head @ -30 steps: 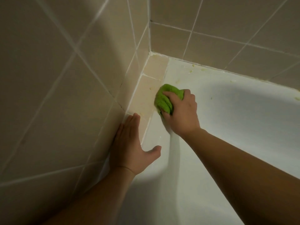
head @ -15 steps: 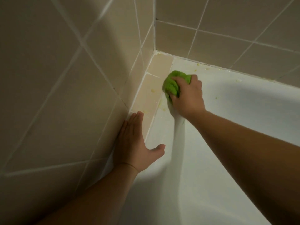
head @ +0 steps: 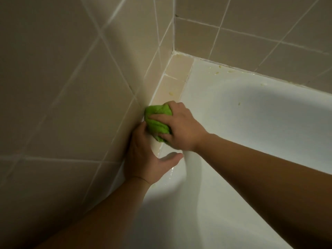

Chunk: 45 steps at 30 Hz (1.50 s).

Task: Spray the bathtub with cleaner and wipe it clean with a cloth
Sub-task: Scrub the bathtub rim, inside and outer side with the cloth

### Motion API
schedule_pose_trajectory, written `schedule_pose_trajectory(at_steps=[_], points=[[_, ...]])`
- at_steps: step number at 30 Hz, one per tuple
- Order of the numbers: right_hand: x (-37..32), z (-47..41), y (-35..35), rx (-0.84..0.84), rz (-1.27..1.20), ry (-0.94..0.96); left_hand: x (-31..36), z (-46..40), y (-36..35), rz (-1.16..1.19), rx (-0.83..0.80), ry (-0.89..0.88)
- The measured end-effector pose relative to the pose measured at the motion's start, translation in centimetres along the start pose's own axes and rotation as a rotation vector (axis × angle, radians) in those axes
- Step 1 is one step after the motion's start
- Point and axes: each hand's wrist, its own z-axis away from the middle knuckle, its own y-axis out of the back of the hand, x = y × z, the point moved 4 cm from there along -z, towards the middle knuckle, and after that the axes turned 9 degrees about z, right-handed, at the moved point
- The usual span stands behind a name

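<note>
— Where's the cloth?

— The bunched bright green cloth (head: 157, 121) is in my right hand (head: 181, 128), fingers curled round it, pressed onto the narrow beige tiled ledge (head: 177, 79) on the left edge of the white glossy bathtub (head: 251, 123), close against the left wall.

— And your other hand?

— My left hand (head: 143, 157) lies flat with fingers straight, on the near part of that ledge against the beige tiled wall (head: 71, 87), thumb spread onto the tub rim. Its fingertips are just beside the cloth.

— What's around?

— Beige tiles with pale grout meet in the far corner. Small yellowish flecks (head: 217, 73) dot the far rim and the ledge. My right forearm crosses over the tub's basin.
</note>
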Motion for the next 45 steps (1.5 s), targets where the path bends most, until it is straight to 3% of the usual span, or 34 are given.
schedule_pose_trajectory(at_steps=[3,8,11,14,20,22,26,30,33,37,39,45], points=[[1.5,-1.3,0.7,-0.001,0.091,-0.014,0.0,0.1,-0.1,-0.017,-0.003,0.027],[7.2,-1.3,3.5,0.151,0.13,-0.41,0.1,-0.1,-0.6,-0.067,-0.065,0.029],[3.9,1.1,1.9,0.188,0.064,-0.262,0.3,-0.1,-0.5,-0.137,-0.062,-0.009],[2.1,0.4,0.5,0.099,0.077,-0.061,0.3,-0.3,-0.7,-0.164,-0.035,-0.045],[7.1,-3.3,3.1,0.203,0.134,-0.43,0.4,-0.8,-1.1,-0.177,-0.044,-0.077],[5.3,-1.5,2.0,0.25,0.106,-0.409,0.3,-0.9,-1.2,-0.193,-0.039,-0.09],[2.9,-0.4,0.8,0.168,0.056,-0.138,0.3,-1.0,-1.3,-0.21,-0.051,-0.095],[7.9,-3.7,3.8,0.195,0.125,-0.381,0.2,-1.1,-1.4,-0.222,-0.049,-0.107],[7.9,-1.7,3.3,0.274,0.084,-0.558,0.2,-1.3,-1.6,-0.252,-0.058,-0.123],[3.2,0.2,0.8,0.246,0.068,-0.326,0.3,-1.7,-1.9,-0.322,-0.05,-0.208],[4.2,-1.4,1.5,0.191,0.086,-0.246,0.4,-1.8,-2.1,-0.334,-0.059,-0.223],[9.9,-2.9,3.9,0.265,0.091,-0.553,0.4,-2.2,-2.4,-0.384,-0.117,-0.201]])
